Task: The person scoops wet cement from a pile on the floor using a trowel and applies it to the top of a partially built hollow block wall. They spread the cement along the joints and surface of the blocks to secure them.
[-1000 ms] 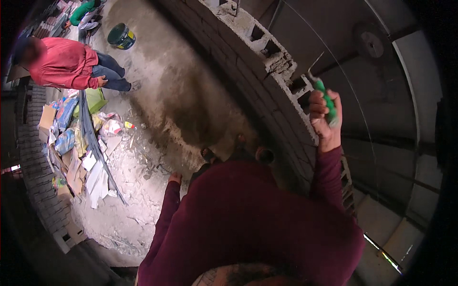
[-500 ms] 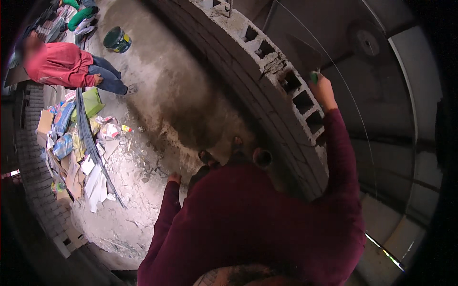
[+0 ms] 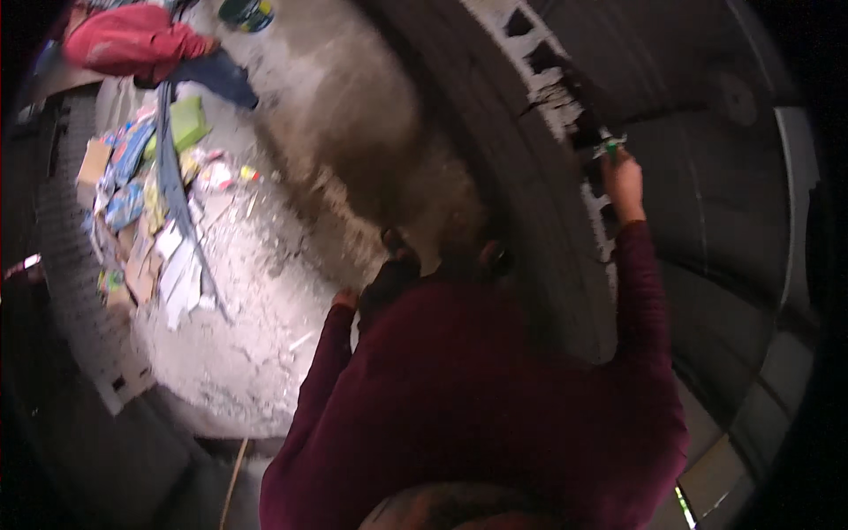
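My right hand (image 3: 625,181) is closed round the green handle of a trowel (image 3: 611,148), just above the top course of a hollow block wall (image 3: 552,99). The blade is blurred, so its outline is hard to make out. Open cells and rough mortar show along the wall's top. My left hand (image 3: 346,299) hangs low beside my leg, near the floor debris; its fingers are too small and dim to read.
A person in a red top (image 3: 132,42) stands at the far left. Beyond is a dark green bucket (image 3: 243,14). Plastic bags, cardboard (image 3: 94,163) and a bundle of long grey bars (image 3: 171,181) lie on the left floor. Dark panels rise right of the wall.
The view has shifted, so the person and bucket sit higher in the picture. My right hand still holds the trowel over the wall; its wrist has turned slightly.
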{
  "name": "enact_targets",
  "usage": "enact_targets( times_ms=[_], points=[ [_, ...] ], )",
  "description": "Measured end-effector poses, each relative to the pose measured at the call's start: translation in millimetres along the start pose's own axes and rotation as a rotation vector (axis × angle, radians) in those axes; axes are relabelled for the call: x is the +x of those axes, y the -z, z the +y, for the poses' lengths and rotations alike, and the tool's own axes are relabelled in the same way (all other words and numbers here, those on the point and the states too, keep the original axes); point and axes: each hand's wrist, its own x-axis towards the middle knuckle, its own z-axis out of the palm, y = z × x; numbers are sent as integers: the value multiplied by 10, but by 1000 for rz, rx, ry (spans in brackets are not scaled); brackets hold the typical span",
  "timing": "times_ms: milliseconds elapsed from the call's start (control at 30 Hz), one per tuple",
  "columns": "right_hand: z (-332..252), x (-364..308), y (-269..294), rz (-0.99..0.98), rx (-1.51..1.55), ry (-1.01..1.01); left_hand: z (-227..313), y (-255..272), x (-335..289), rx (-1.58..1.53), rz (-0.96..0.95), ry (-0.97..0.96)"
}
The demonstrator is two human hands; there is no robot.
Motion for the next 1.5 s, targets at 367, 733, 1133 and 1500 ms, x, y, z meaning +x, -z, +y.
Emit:
enact_targets(
  times_ms=[367, 733, 1133, 1500],
  points=[
    [-1143, -194, -1634, 74, 510, 246, -46, 118, -74, -130, -24, 276],
    [13, -260, -7238, -706, 58, -315, -1702, -1821, 1799, -224, -353, 412],
    [60, -435, -10123, -243, -585, 37, -1627, -2091, 2150, -150, -469, 513],
    [-1257, -2378, -9501, -452, 543, -516, -1688, -2082, 2245, -53, -527, 455]
  ],
)
